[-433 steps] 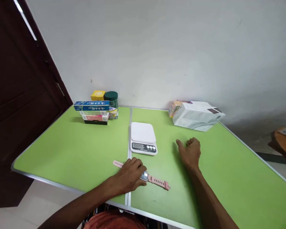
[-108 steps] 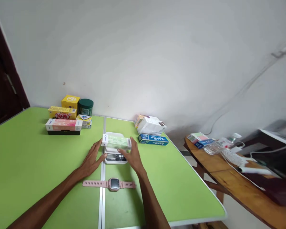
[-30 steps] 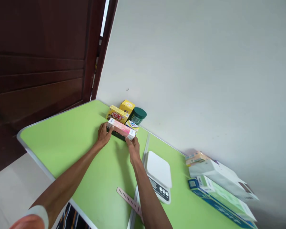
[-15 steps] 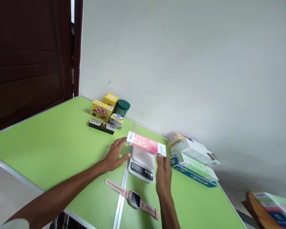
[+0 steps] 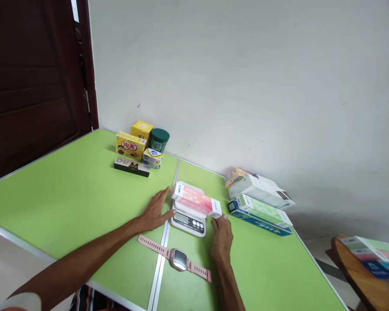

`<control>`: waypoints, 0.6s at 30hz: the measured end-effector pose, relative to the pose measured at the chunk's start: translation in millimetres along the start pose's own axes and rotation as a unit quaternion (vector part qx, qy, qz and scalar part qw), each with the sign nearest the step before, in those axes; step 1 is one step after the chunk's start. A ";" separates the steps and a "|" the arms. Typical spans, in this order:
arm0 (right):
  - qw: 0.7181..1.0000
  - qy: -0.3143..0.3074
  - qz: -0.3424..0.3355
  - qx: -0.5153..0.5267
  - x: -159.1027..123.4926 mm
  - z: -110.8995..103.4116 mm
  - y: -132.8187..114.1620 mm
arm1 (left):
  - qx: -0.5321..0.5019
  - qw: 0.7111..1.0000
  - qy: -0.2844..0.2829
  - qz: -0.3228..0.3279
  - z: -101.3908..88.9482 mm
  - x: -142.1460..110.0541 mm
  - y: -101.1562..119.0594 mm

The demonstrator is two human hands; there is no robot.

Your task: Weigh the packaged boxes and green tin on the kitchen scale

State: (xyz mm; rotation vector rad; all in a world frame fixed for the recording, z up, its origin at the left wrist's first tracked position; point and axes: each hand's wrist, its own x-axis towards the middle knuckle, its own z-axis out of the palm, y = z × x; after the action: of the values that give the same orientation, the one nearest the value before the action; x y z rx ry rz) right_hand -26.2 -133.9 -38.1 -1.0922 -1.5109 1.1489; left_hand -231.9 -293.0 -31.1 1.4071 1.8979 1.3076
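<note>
A long pink and white box (image 5: pixel 196 200) lies across the pan of a white digital kitchen scale (image 5: pixel 188 222). My left hand (image 5: pixel 156 211) is just left of the scale, fingers stretched and thumb apart, holding nothing. At the box's right end is my right hand (image 5: pixel 223 235), its fingers bent near the corner of the box; whether the fingertips still touch it is hard to see. A pink-strapped smartwatch (image 5: pixel 179 259) lies face up on the green table in front of the scale.
Back left stand yellow boxes (image 5: pixel 131 146), a green lidded tub (image 5: pixel 159 139), a small white-yellow box (image 5: pixel 152 157) and a long black-white box (image 5: pixel 132 167). Right of the scale lie a green box (image 5: pixel 263 211), a blue box (image 5: pixel 259 220) and a white box (image 5: pixel 259 191). A wooden stool (image 5: pixel 359 276) holds more boxes.
The pink box has come down from above the scale onto its pan. My right hand has lowered and moved off the box's end. My left hand has stayed beside the scale.
</note>
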 end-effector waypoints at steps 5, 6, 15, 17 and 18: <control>0.989 0.072 0.055 0.117 10.4 0.0 21.0 | -0.052 0.998 0.041 -0.002 -3.5 1.0 -14.3; 0.988 0.074 0.057 0.123 11.3 -0.4 22.2 | -0.051 0.998 0.045 0.001 -4.3 0.9 -15.9; 0.999 -0.003 -0.032 -0.014 -12.7 7.7 -6.2 | 0.031 0.999 0.005 0.024 -6.7 -3.1 -3.6; 0.999 -0.005 -0.039 -0.011 -19.0 10.2 -14.6 | 0.042 0.998 -0.009 0.041 -4.6 -6.0 0.3; 0.999 -0.007 -0.040 -0.003 -21.1 10.6 -18.2 | 0.045 0.998 -0.012 0.046 -3.1 -7.1 2.2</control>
State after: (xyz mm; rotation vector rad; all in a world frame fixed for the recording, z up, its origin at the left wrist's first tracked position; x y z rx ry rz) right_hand -34.6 -159.3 -24.9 -1.0195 -1.5556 1.0989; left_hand -230.5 -300.6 -29.0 1.5665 1.9183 1.2547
